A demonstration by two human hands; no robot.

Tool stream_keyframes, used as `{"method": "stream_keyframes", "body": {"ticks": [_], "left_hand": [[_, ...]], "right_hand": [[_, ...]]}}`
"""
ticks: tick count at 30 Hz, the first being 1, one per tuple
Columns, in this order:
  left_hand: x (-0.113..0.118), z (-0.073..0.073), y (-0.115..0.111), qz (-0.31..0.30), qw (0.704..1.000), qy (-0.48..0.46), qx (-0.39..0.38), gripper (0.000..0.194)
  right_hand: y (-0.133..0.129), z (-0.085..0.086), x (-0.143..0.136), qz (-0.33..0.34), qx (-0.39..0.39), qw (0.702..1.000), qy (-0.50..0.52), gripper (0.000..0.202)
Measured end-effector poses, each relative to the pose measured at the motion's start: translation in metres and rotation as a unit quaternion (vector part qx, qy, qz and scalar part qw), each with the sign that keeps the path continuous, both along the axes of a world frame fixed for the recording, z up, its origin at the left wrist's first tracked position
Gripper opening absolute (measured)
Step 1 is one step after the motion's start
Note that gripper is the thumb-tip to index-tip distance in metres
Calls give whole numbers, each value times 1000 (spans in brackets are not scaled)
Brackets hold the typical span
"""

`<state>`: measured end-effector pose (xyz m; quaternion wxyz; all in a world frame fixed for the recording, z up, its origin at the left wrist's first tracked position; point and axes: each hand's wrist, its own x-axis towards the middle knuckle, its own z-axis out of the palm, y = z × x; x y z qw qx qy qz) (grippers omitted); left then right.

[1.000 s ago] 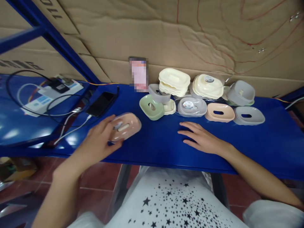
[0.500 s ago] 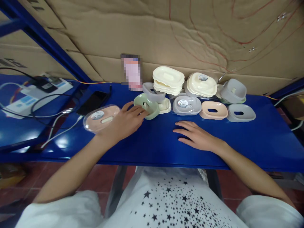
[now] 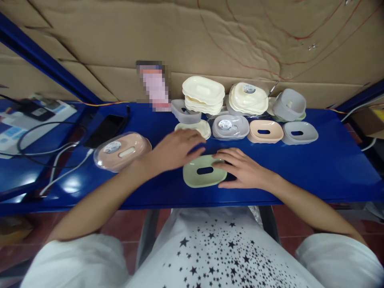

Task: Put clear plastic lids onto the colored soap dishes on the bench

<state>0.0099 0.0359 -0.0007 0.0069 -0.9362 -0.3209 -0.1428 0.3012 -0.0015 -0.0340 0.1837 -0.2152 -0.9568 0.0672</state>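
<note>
A green oval dish [image 3: 196,176] with a slot in its middle lies on the blue table near the front edge. My right hand [image 3: 244,168] is at its right side, thumb and fingers apart around the rim. Above and left of the dish, my left hand [image 3: 180,148] reaches over a cream piece [image 3: 202,127], its fingers extended and partly hiding that piece. Whether the left fingertips touch it cannot be made out. To the left, beside my left forearm, sits a pink dish [image 3: 132,150] in clear packaging with a round label.
Behind stand stacked cream dishes [image 3: 204,90], a labelled cream stack [image 3: 249,100] and a packaged grey dish [image 3: 230,127]. Right of them are a peach dish [image 3: 265,132], a blue-grey dish [image 3: 300,133] and a grey container [image 3: 290,104]. A phone [image 3: 106,130] and cables lie left.
The green dish has come forward from the back row to the front of the table. My left hand has left it, and my right hand is now at its rim. The camera view has shifted.
</note>
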Motion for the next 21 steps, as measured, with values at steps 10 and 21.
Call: {"method": "stream_keyframes", "body": {"ticks": [10,21], "left_hand": [[-15,-13,7,102,985,132,-30,23],[-35,11,-7,105,979,65,-164,52]], "right_hand": [[9,6,14,-38,29,999,10,51],[-21,15,-7,69,71,993,56,26]]}}
